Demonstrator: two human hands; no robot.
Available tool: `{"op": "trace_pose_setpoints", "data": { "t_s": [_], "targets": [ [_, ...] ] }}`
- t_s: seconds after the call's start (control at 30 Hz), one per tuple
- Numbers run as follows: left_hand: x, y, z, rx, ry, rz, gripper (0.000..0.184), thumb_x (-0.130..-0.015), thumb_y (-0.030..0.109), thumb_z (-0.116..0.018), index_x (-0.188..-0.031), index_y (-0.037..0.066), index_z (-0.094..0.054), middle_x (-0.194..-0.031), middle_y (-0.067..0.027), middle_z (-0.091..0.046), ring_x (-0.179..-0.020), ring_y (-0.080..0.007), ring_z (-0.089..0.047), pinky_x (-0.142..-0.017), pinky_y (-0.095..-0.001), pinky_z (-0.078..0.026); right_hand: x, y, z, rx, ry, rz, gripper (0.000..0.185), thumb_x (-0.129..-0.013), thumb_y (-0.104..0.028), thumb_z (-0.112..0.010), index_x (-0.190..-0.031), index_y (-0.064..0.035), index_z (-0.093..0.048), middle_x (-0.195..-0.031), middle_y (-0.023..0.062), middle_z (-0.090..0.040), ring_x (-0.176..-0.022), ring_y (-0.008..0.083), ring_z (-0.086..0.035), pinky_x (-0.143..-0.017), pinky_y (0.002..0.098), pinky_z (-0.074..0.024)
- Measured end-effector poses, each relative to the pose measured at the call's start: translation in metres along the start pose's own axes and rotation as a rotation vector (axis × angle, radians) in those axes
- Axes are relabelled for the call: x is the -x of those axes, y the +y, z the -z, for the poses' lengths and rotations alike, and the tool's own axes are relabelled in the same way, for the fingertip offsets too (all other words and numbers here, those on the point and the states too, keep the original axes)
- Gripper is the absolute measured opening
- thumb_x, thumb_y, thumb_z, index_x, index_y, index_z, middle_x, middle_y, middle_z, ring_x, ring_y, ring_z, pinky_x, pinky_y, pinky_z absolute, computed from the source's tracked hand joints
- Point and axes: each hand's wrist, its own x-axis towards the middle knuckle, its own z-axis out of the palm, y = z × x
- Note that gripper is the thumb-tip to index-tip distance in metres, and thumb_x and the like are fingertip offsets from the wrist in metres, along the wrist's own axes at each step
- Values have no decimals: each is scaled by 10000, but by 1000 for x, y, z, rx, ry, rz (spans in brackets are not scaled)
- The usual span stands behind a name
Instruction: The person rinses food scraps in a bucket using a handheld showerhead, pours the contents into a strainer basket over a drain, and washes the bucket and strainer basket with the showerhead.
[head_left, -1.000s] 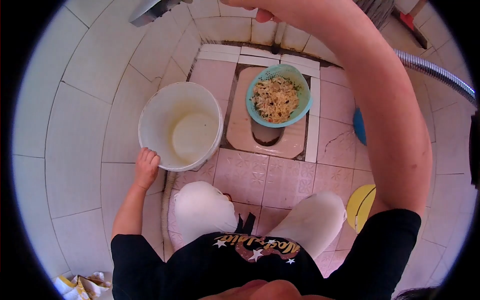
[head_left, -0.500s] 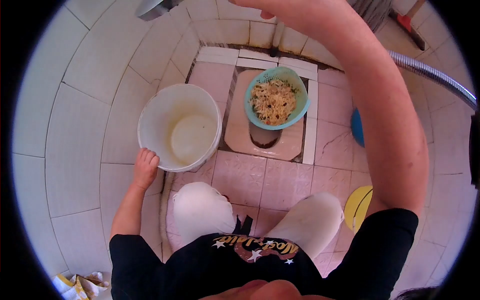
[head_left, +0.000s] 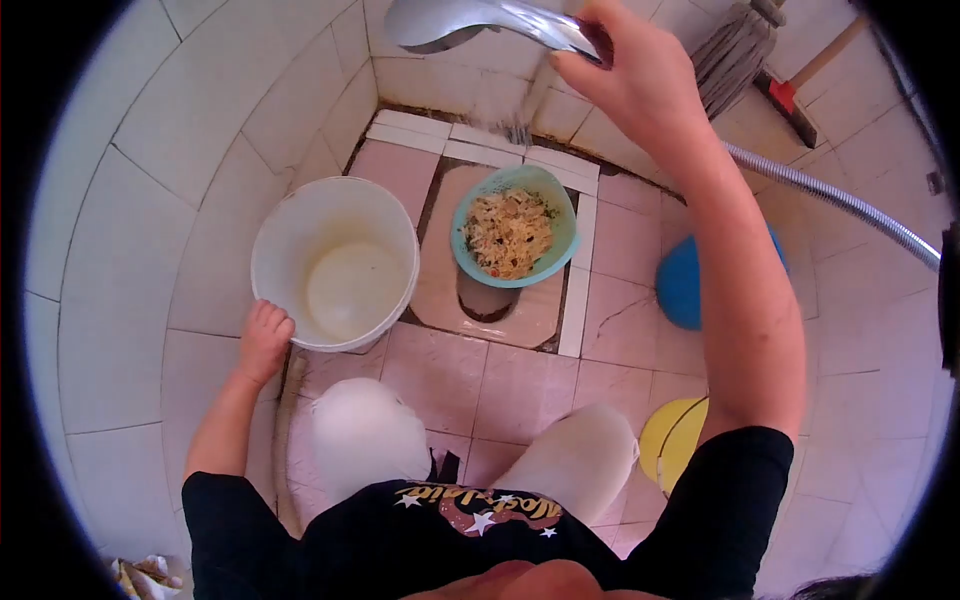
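My left hand (head_left: 266,340) is closed over the rim of a white bucket (head_left: 398,235), which tilts slightly and has a stained, wet-looking inside. Up at the top, my right hand (head_left: 645,75) grips the handle of a silver shower head (head_left: 450,22). Water sprays down from it towards the back tiles. A light-blue plastic colander (head_left: 558,262) holding a pale, chopped food mixture (head_left: 510,235) with dark bits sits over the squat toilet (head_left: 535,318). The colander stands apart from both hands, to the right of the bucket.
A metal shower hose (head_left: 840,195) runs behind my right forearm to the right side. Past that arm are a blue basin (head_left: 680,285) and a yellow bucket (head_left: 672,440). A grey mop (head_left: 735,55) and a red-and-black floor tool (head_left: 785,100) lean at the back.
My right hand and the shower head have come lower and further into view, moving right. The whole view has shifted a little. My left hand keeps its hold on the bucket rim.
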Motion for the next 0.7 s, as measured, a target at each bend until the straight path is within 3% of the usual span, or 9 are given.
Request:
{"op": "trace_pose_setpoints", "data": {
  "t_s": [0.07,0.1,0.17,0.2,0.4,0.57,0.7],
  "targets": [
    [-1,0,-2,14,-2,3,169,-644,52,-570,-786,38,-480,-840,-114,-517,-868,-318,-516,-861,-444,-432,6,16,-4,16,44,-11,366,-797,-290,-652,-1001,9,-595,-756,74,-598,-693,136,-551,-640,285,-447],
    [-1,-1,-4,1,-2,-3,162,-645,66,-569,-784,47,-489,-834,-109,-513,-868,-312,-516,-876,-438,-426,8,22,-4,21,40,-5,366,-797,-290,-652,-1001,9,-595,-756,74,-598,-693,136,-551,-640,285,-447],
    [-4,-2,-6,-9,1,-2,155,-645,80,-568,-782,56,-498,-828,-104,-508,-868,-306,-516,-891,-431,-421,9,33,-5,-14,111,-56,359,-738,-303,-647,-976,-37,-603,-819,147,-638,-747,325,-610,-685,385,-478],
    [-4,-2,-7,-21,-10,-4,151,-649,76,-566,-784,55,-502,-827,-106,-508,-866,-308,-517,-901,-438,-416,11,36,-4,-10,107,-50,359,-738,-303,-647,-976,-37,-603,-819,147,-638,-747,325,-610,-685,385,-478],
    [-4,1,-9,17,-54,29,155,-651,53,-559,-798,48,-508,-830,-112,-509,-874,-306,-520,-933,-462,-396,32,45,-2,-38,54,-144,398,-732,-323,-666,-984,-23,-598,-791,142,-634,-733,297,-614,-684,368,-480],
    [-4,9,-10,-11,-49,63,181,-654,37,-547,-833,44,-522,-843,-114,-513,-890,-299,-518,-949,-471,-382,58,55,-3,-129,9,-243,382,-732,-257,-683,-987,8,-580,-750,110,-609,-677,190,-574,-650,308,-467],
    [-13,21,7,15,-143,67,359,-618,52,-641,-963,61,-541,-895,-100,-522,-942,-285,-509,-982,-480,-359,78,63,-2,-251,26,-332,347,-748,-199,-683,-993,19,-571,-720,53,-574,-667,119,-527,-618,268,-443]
  ]
}}
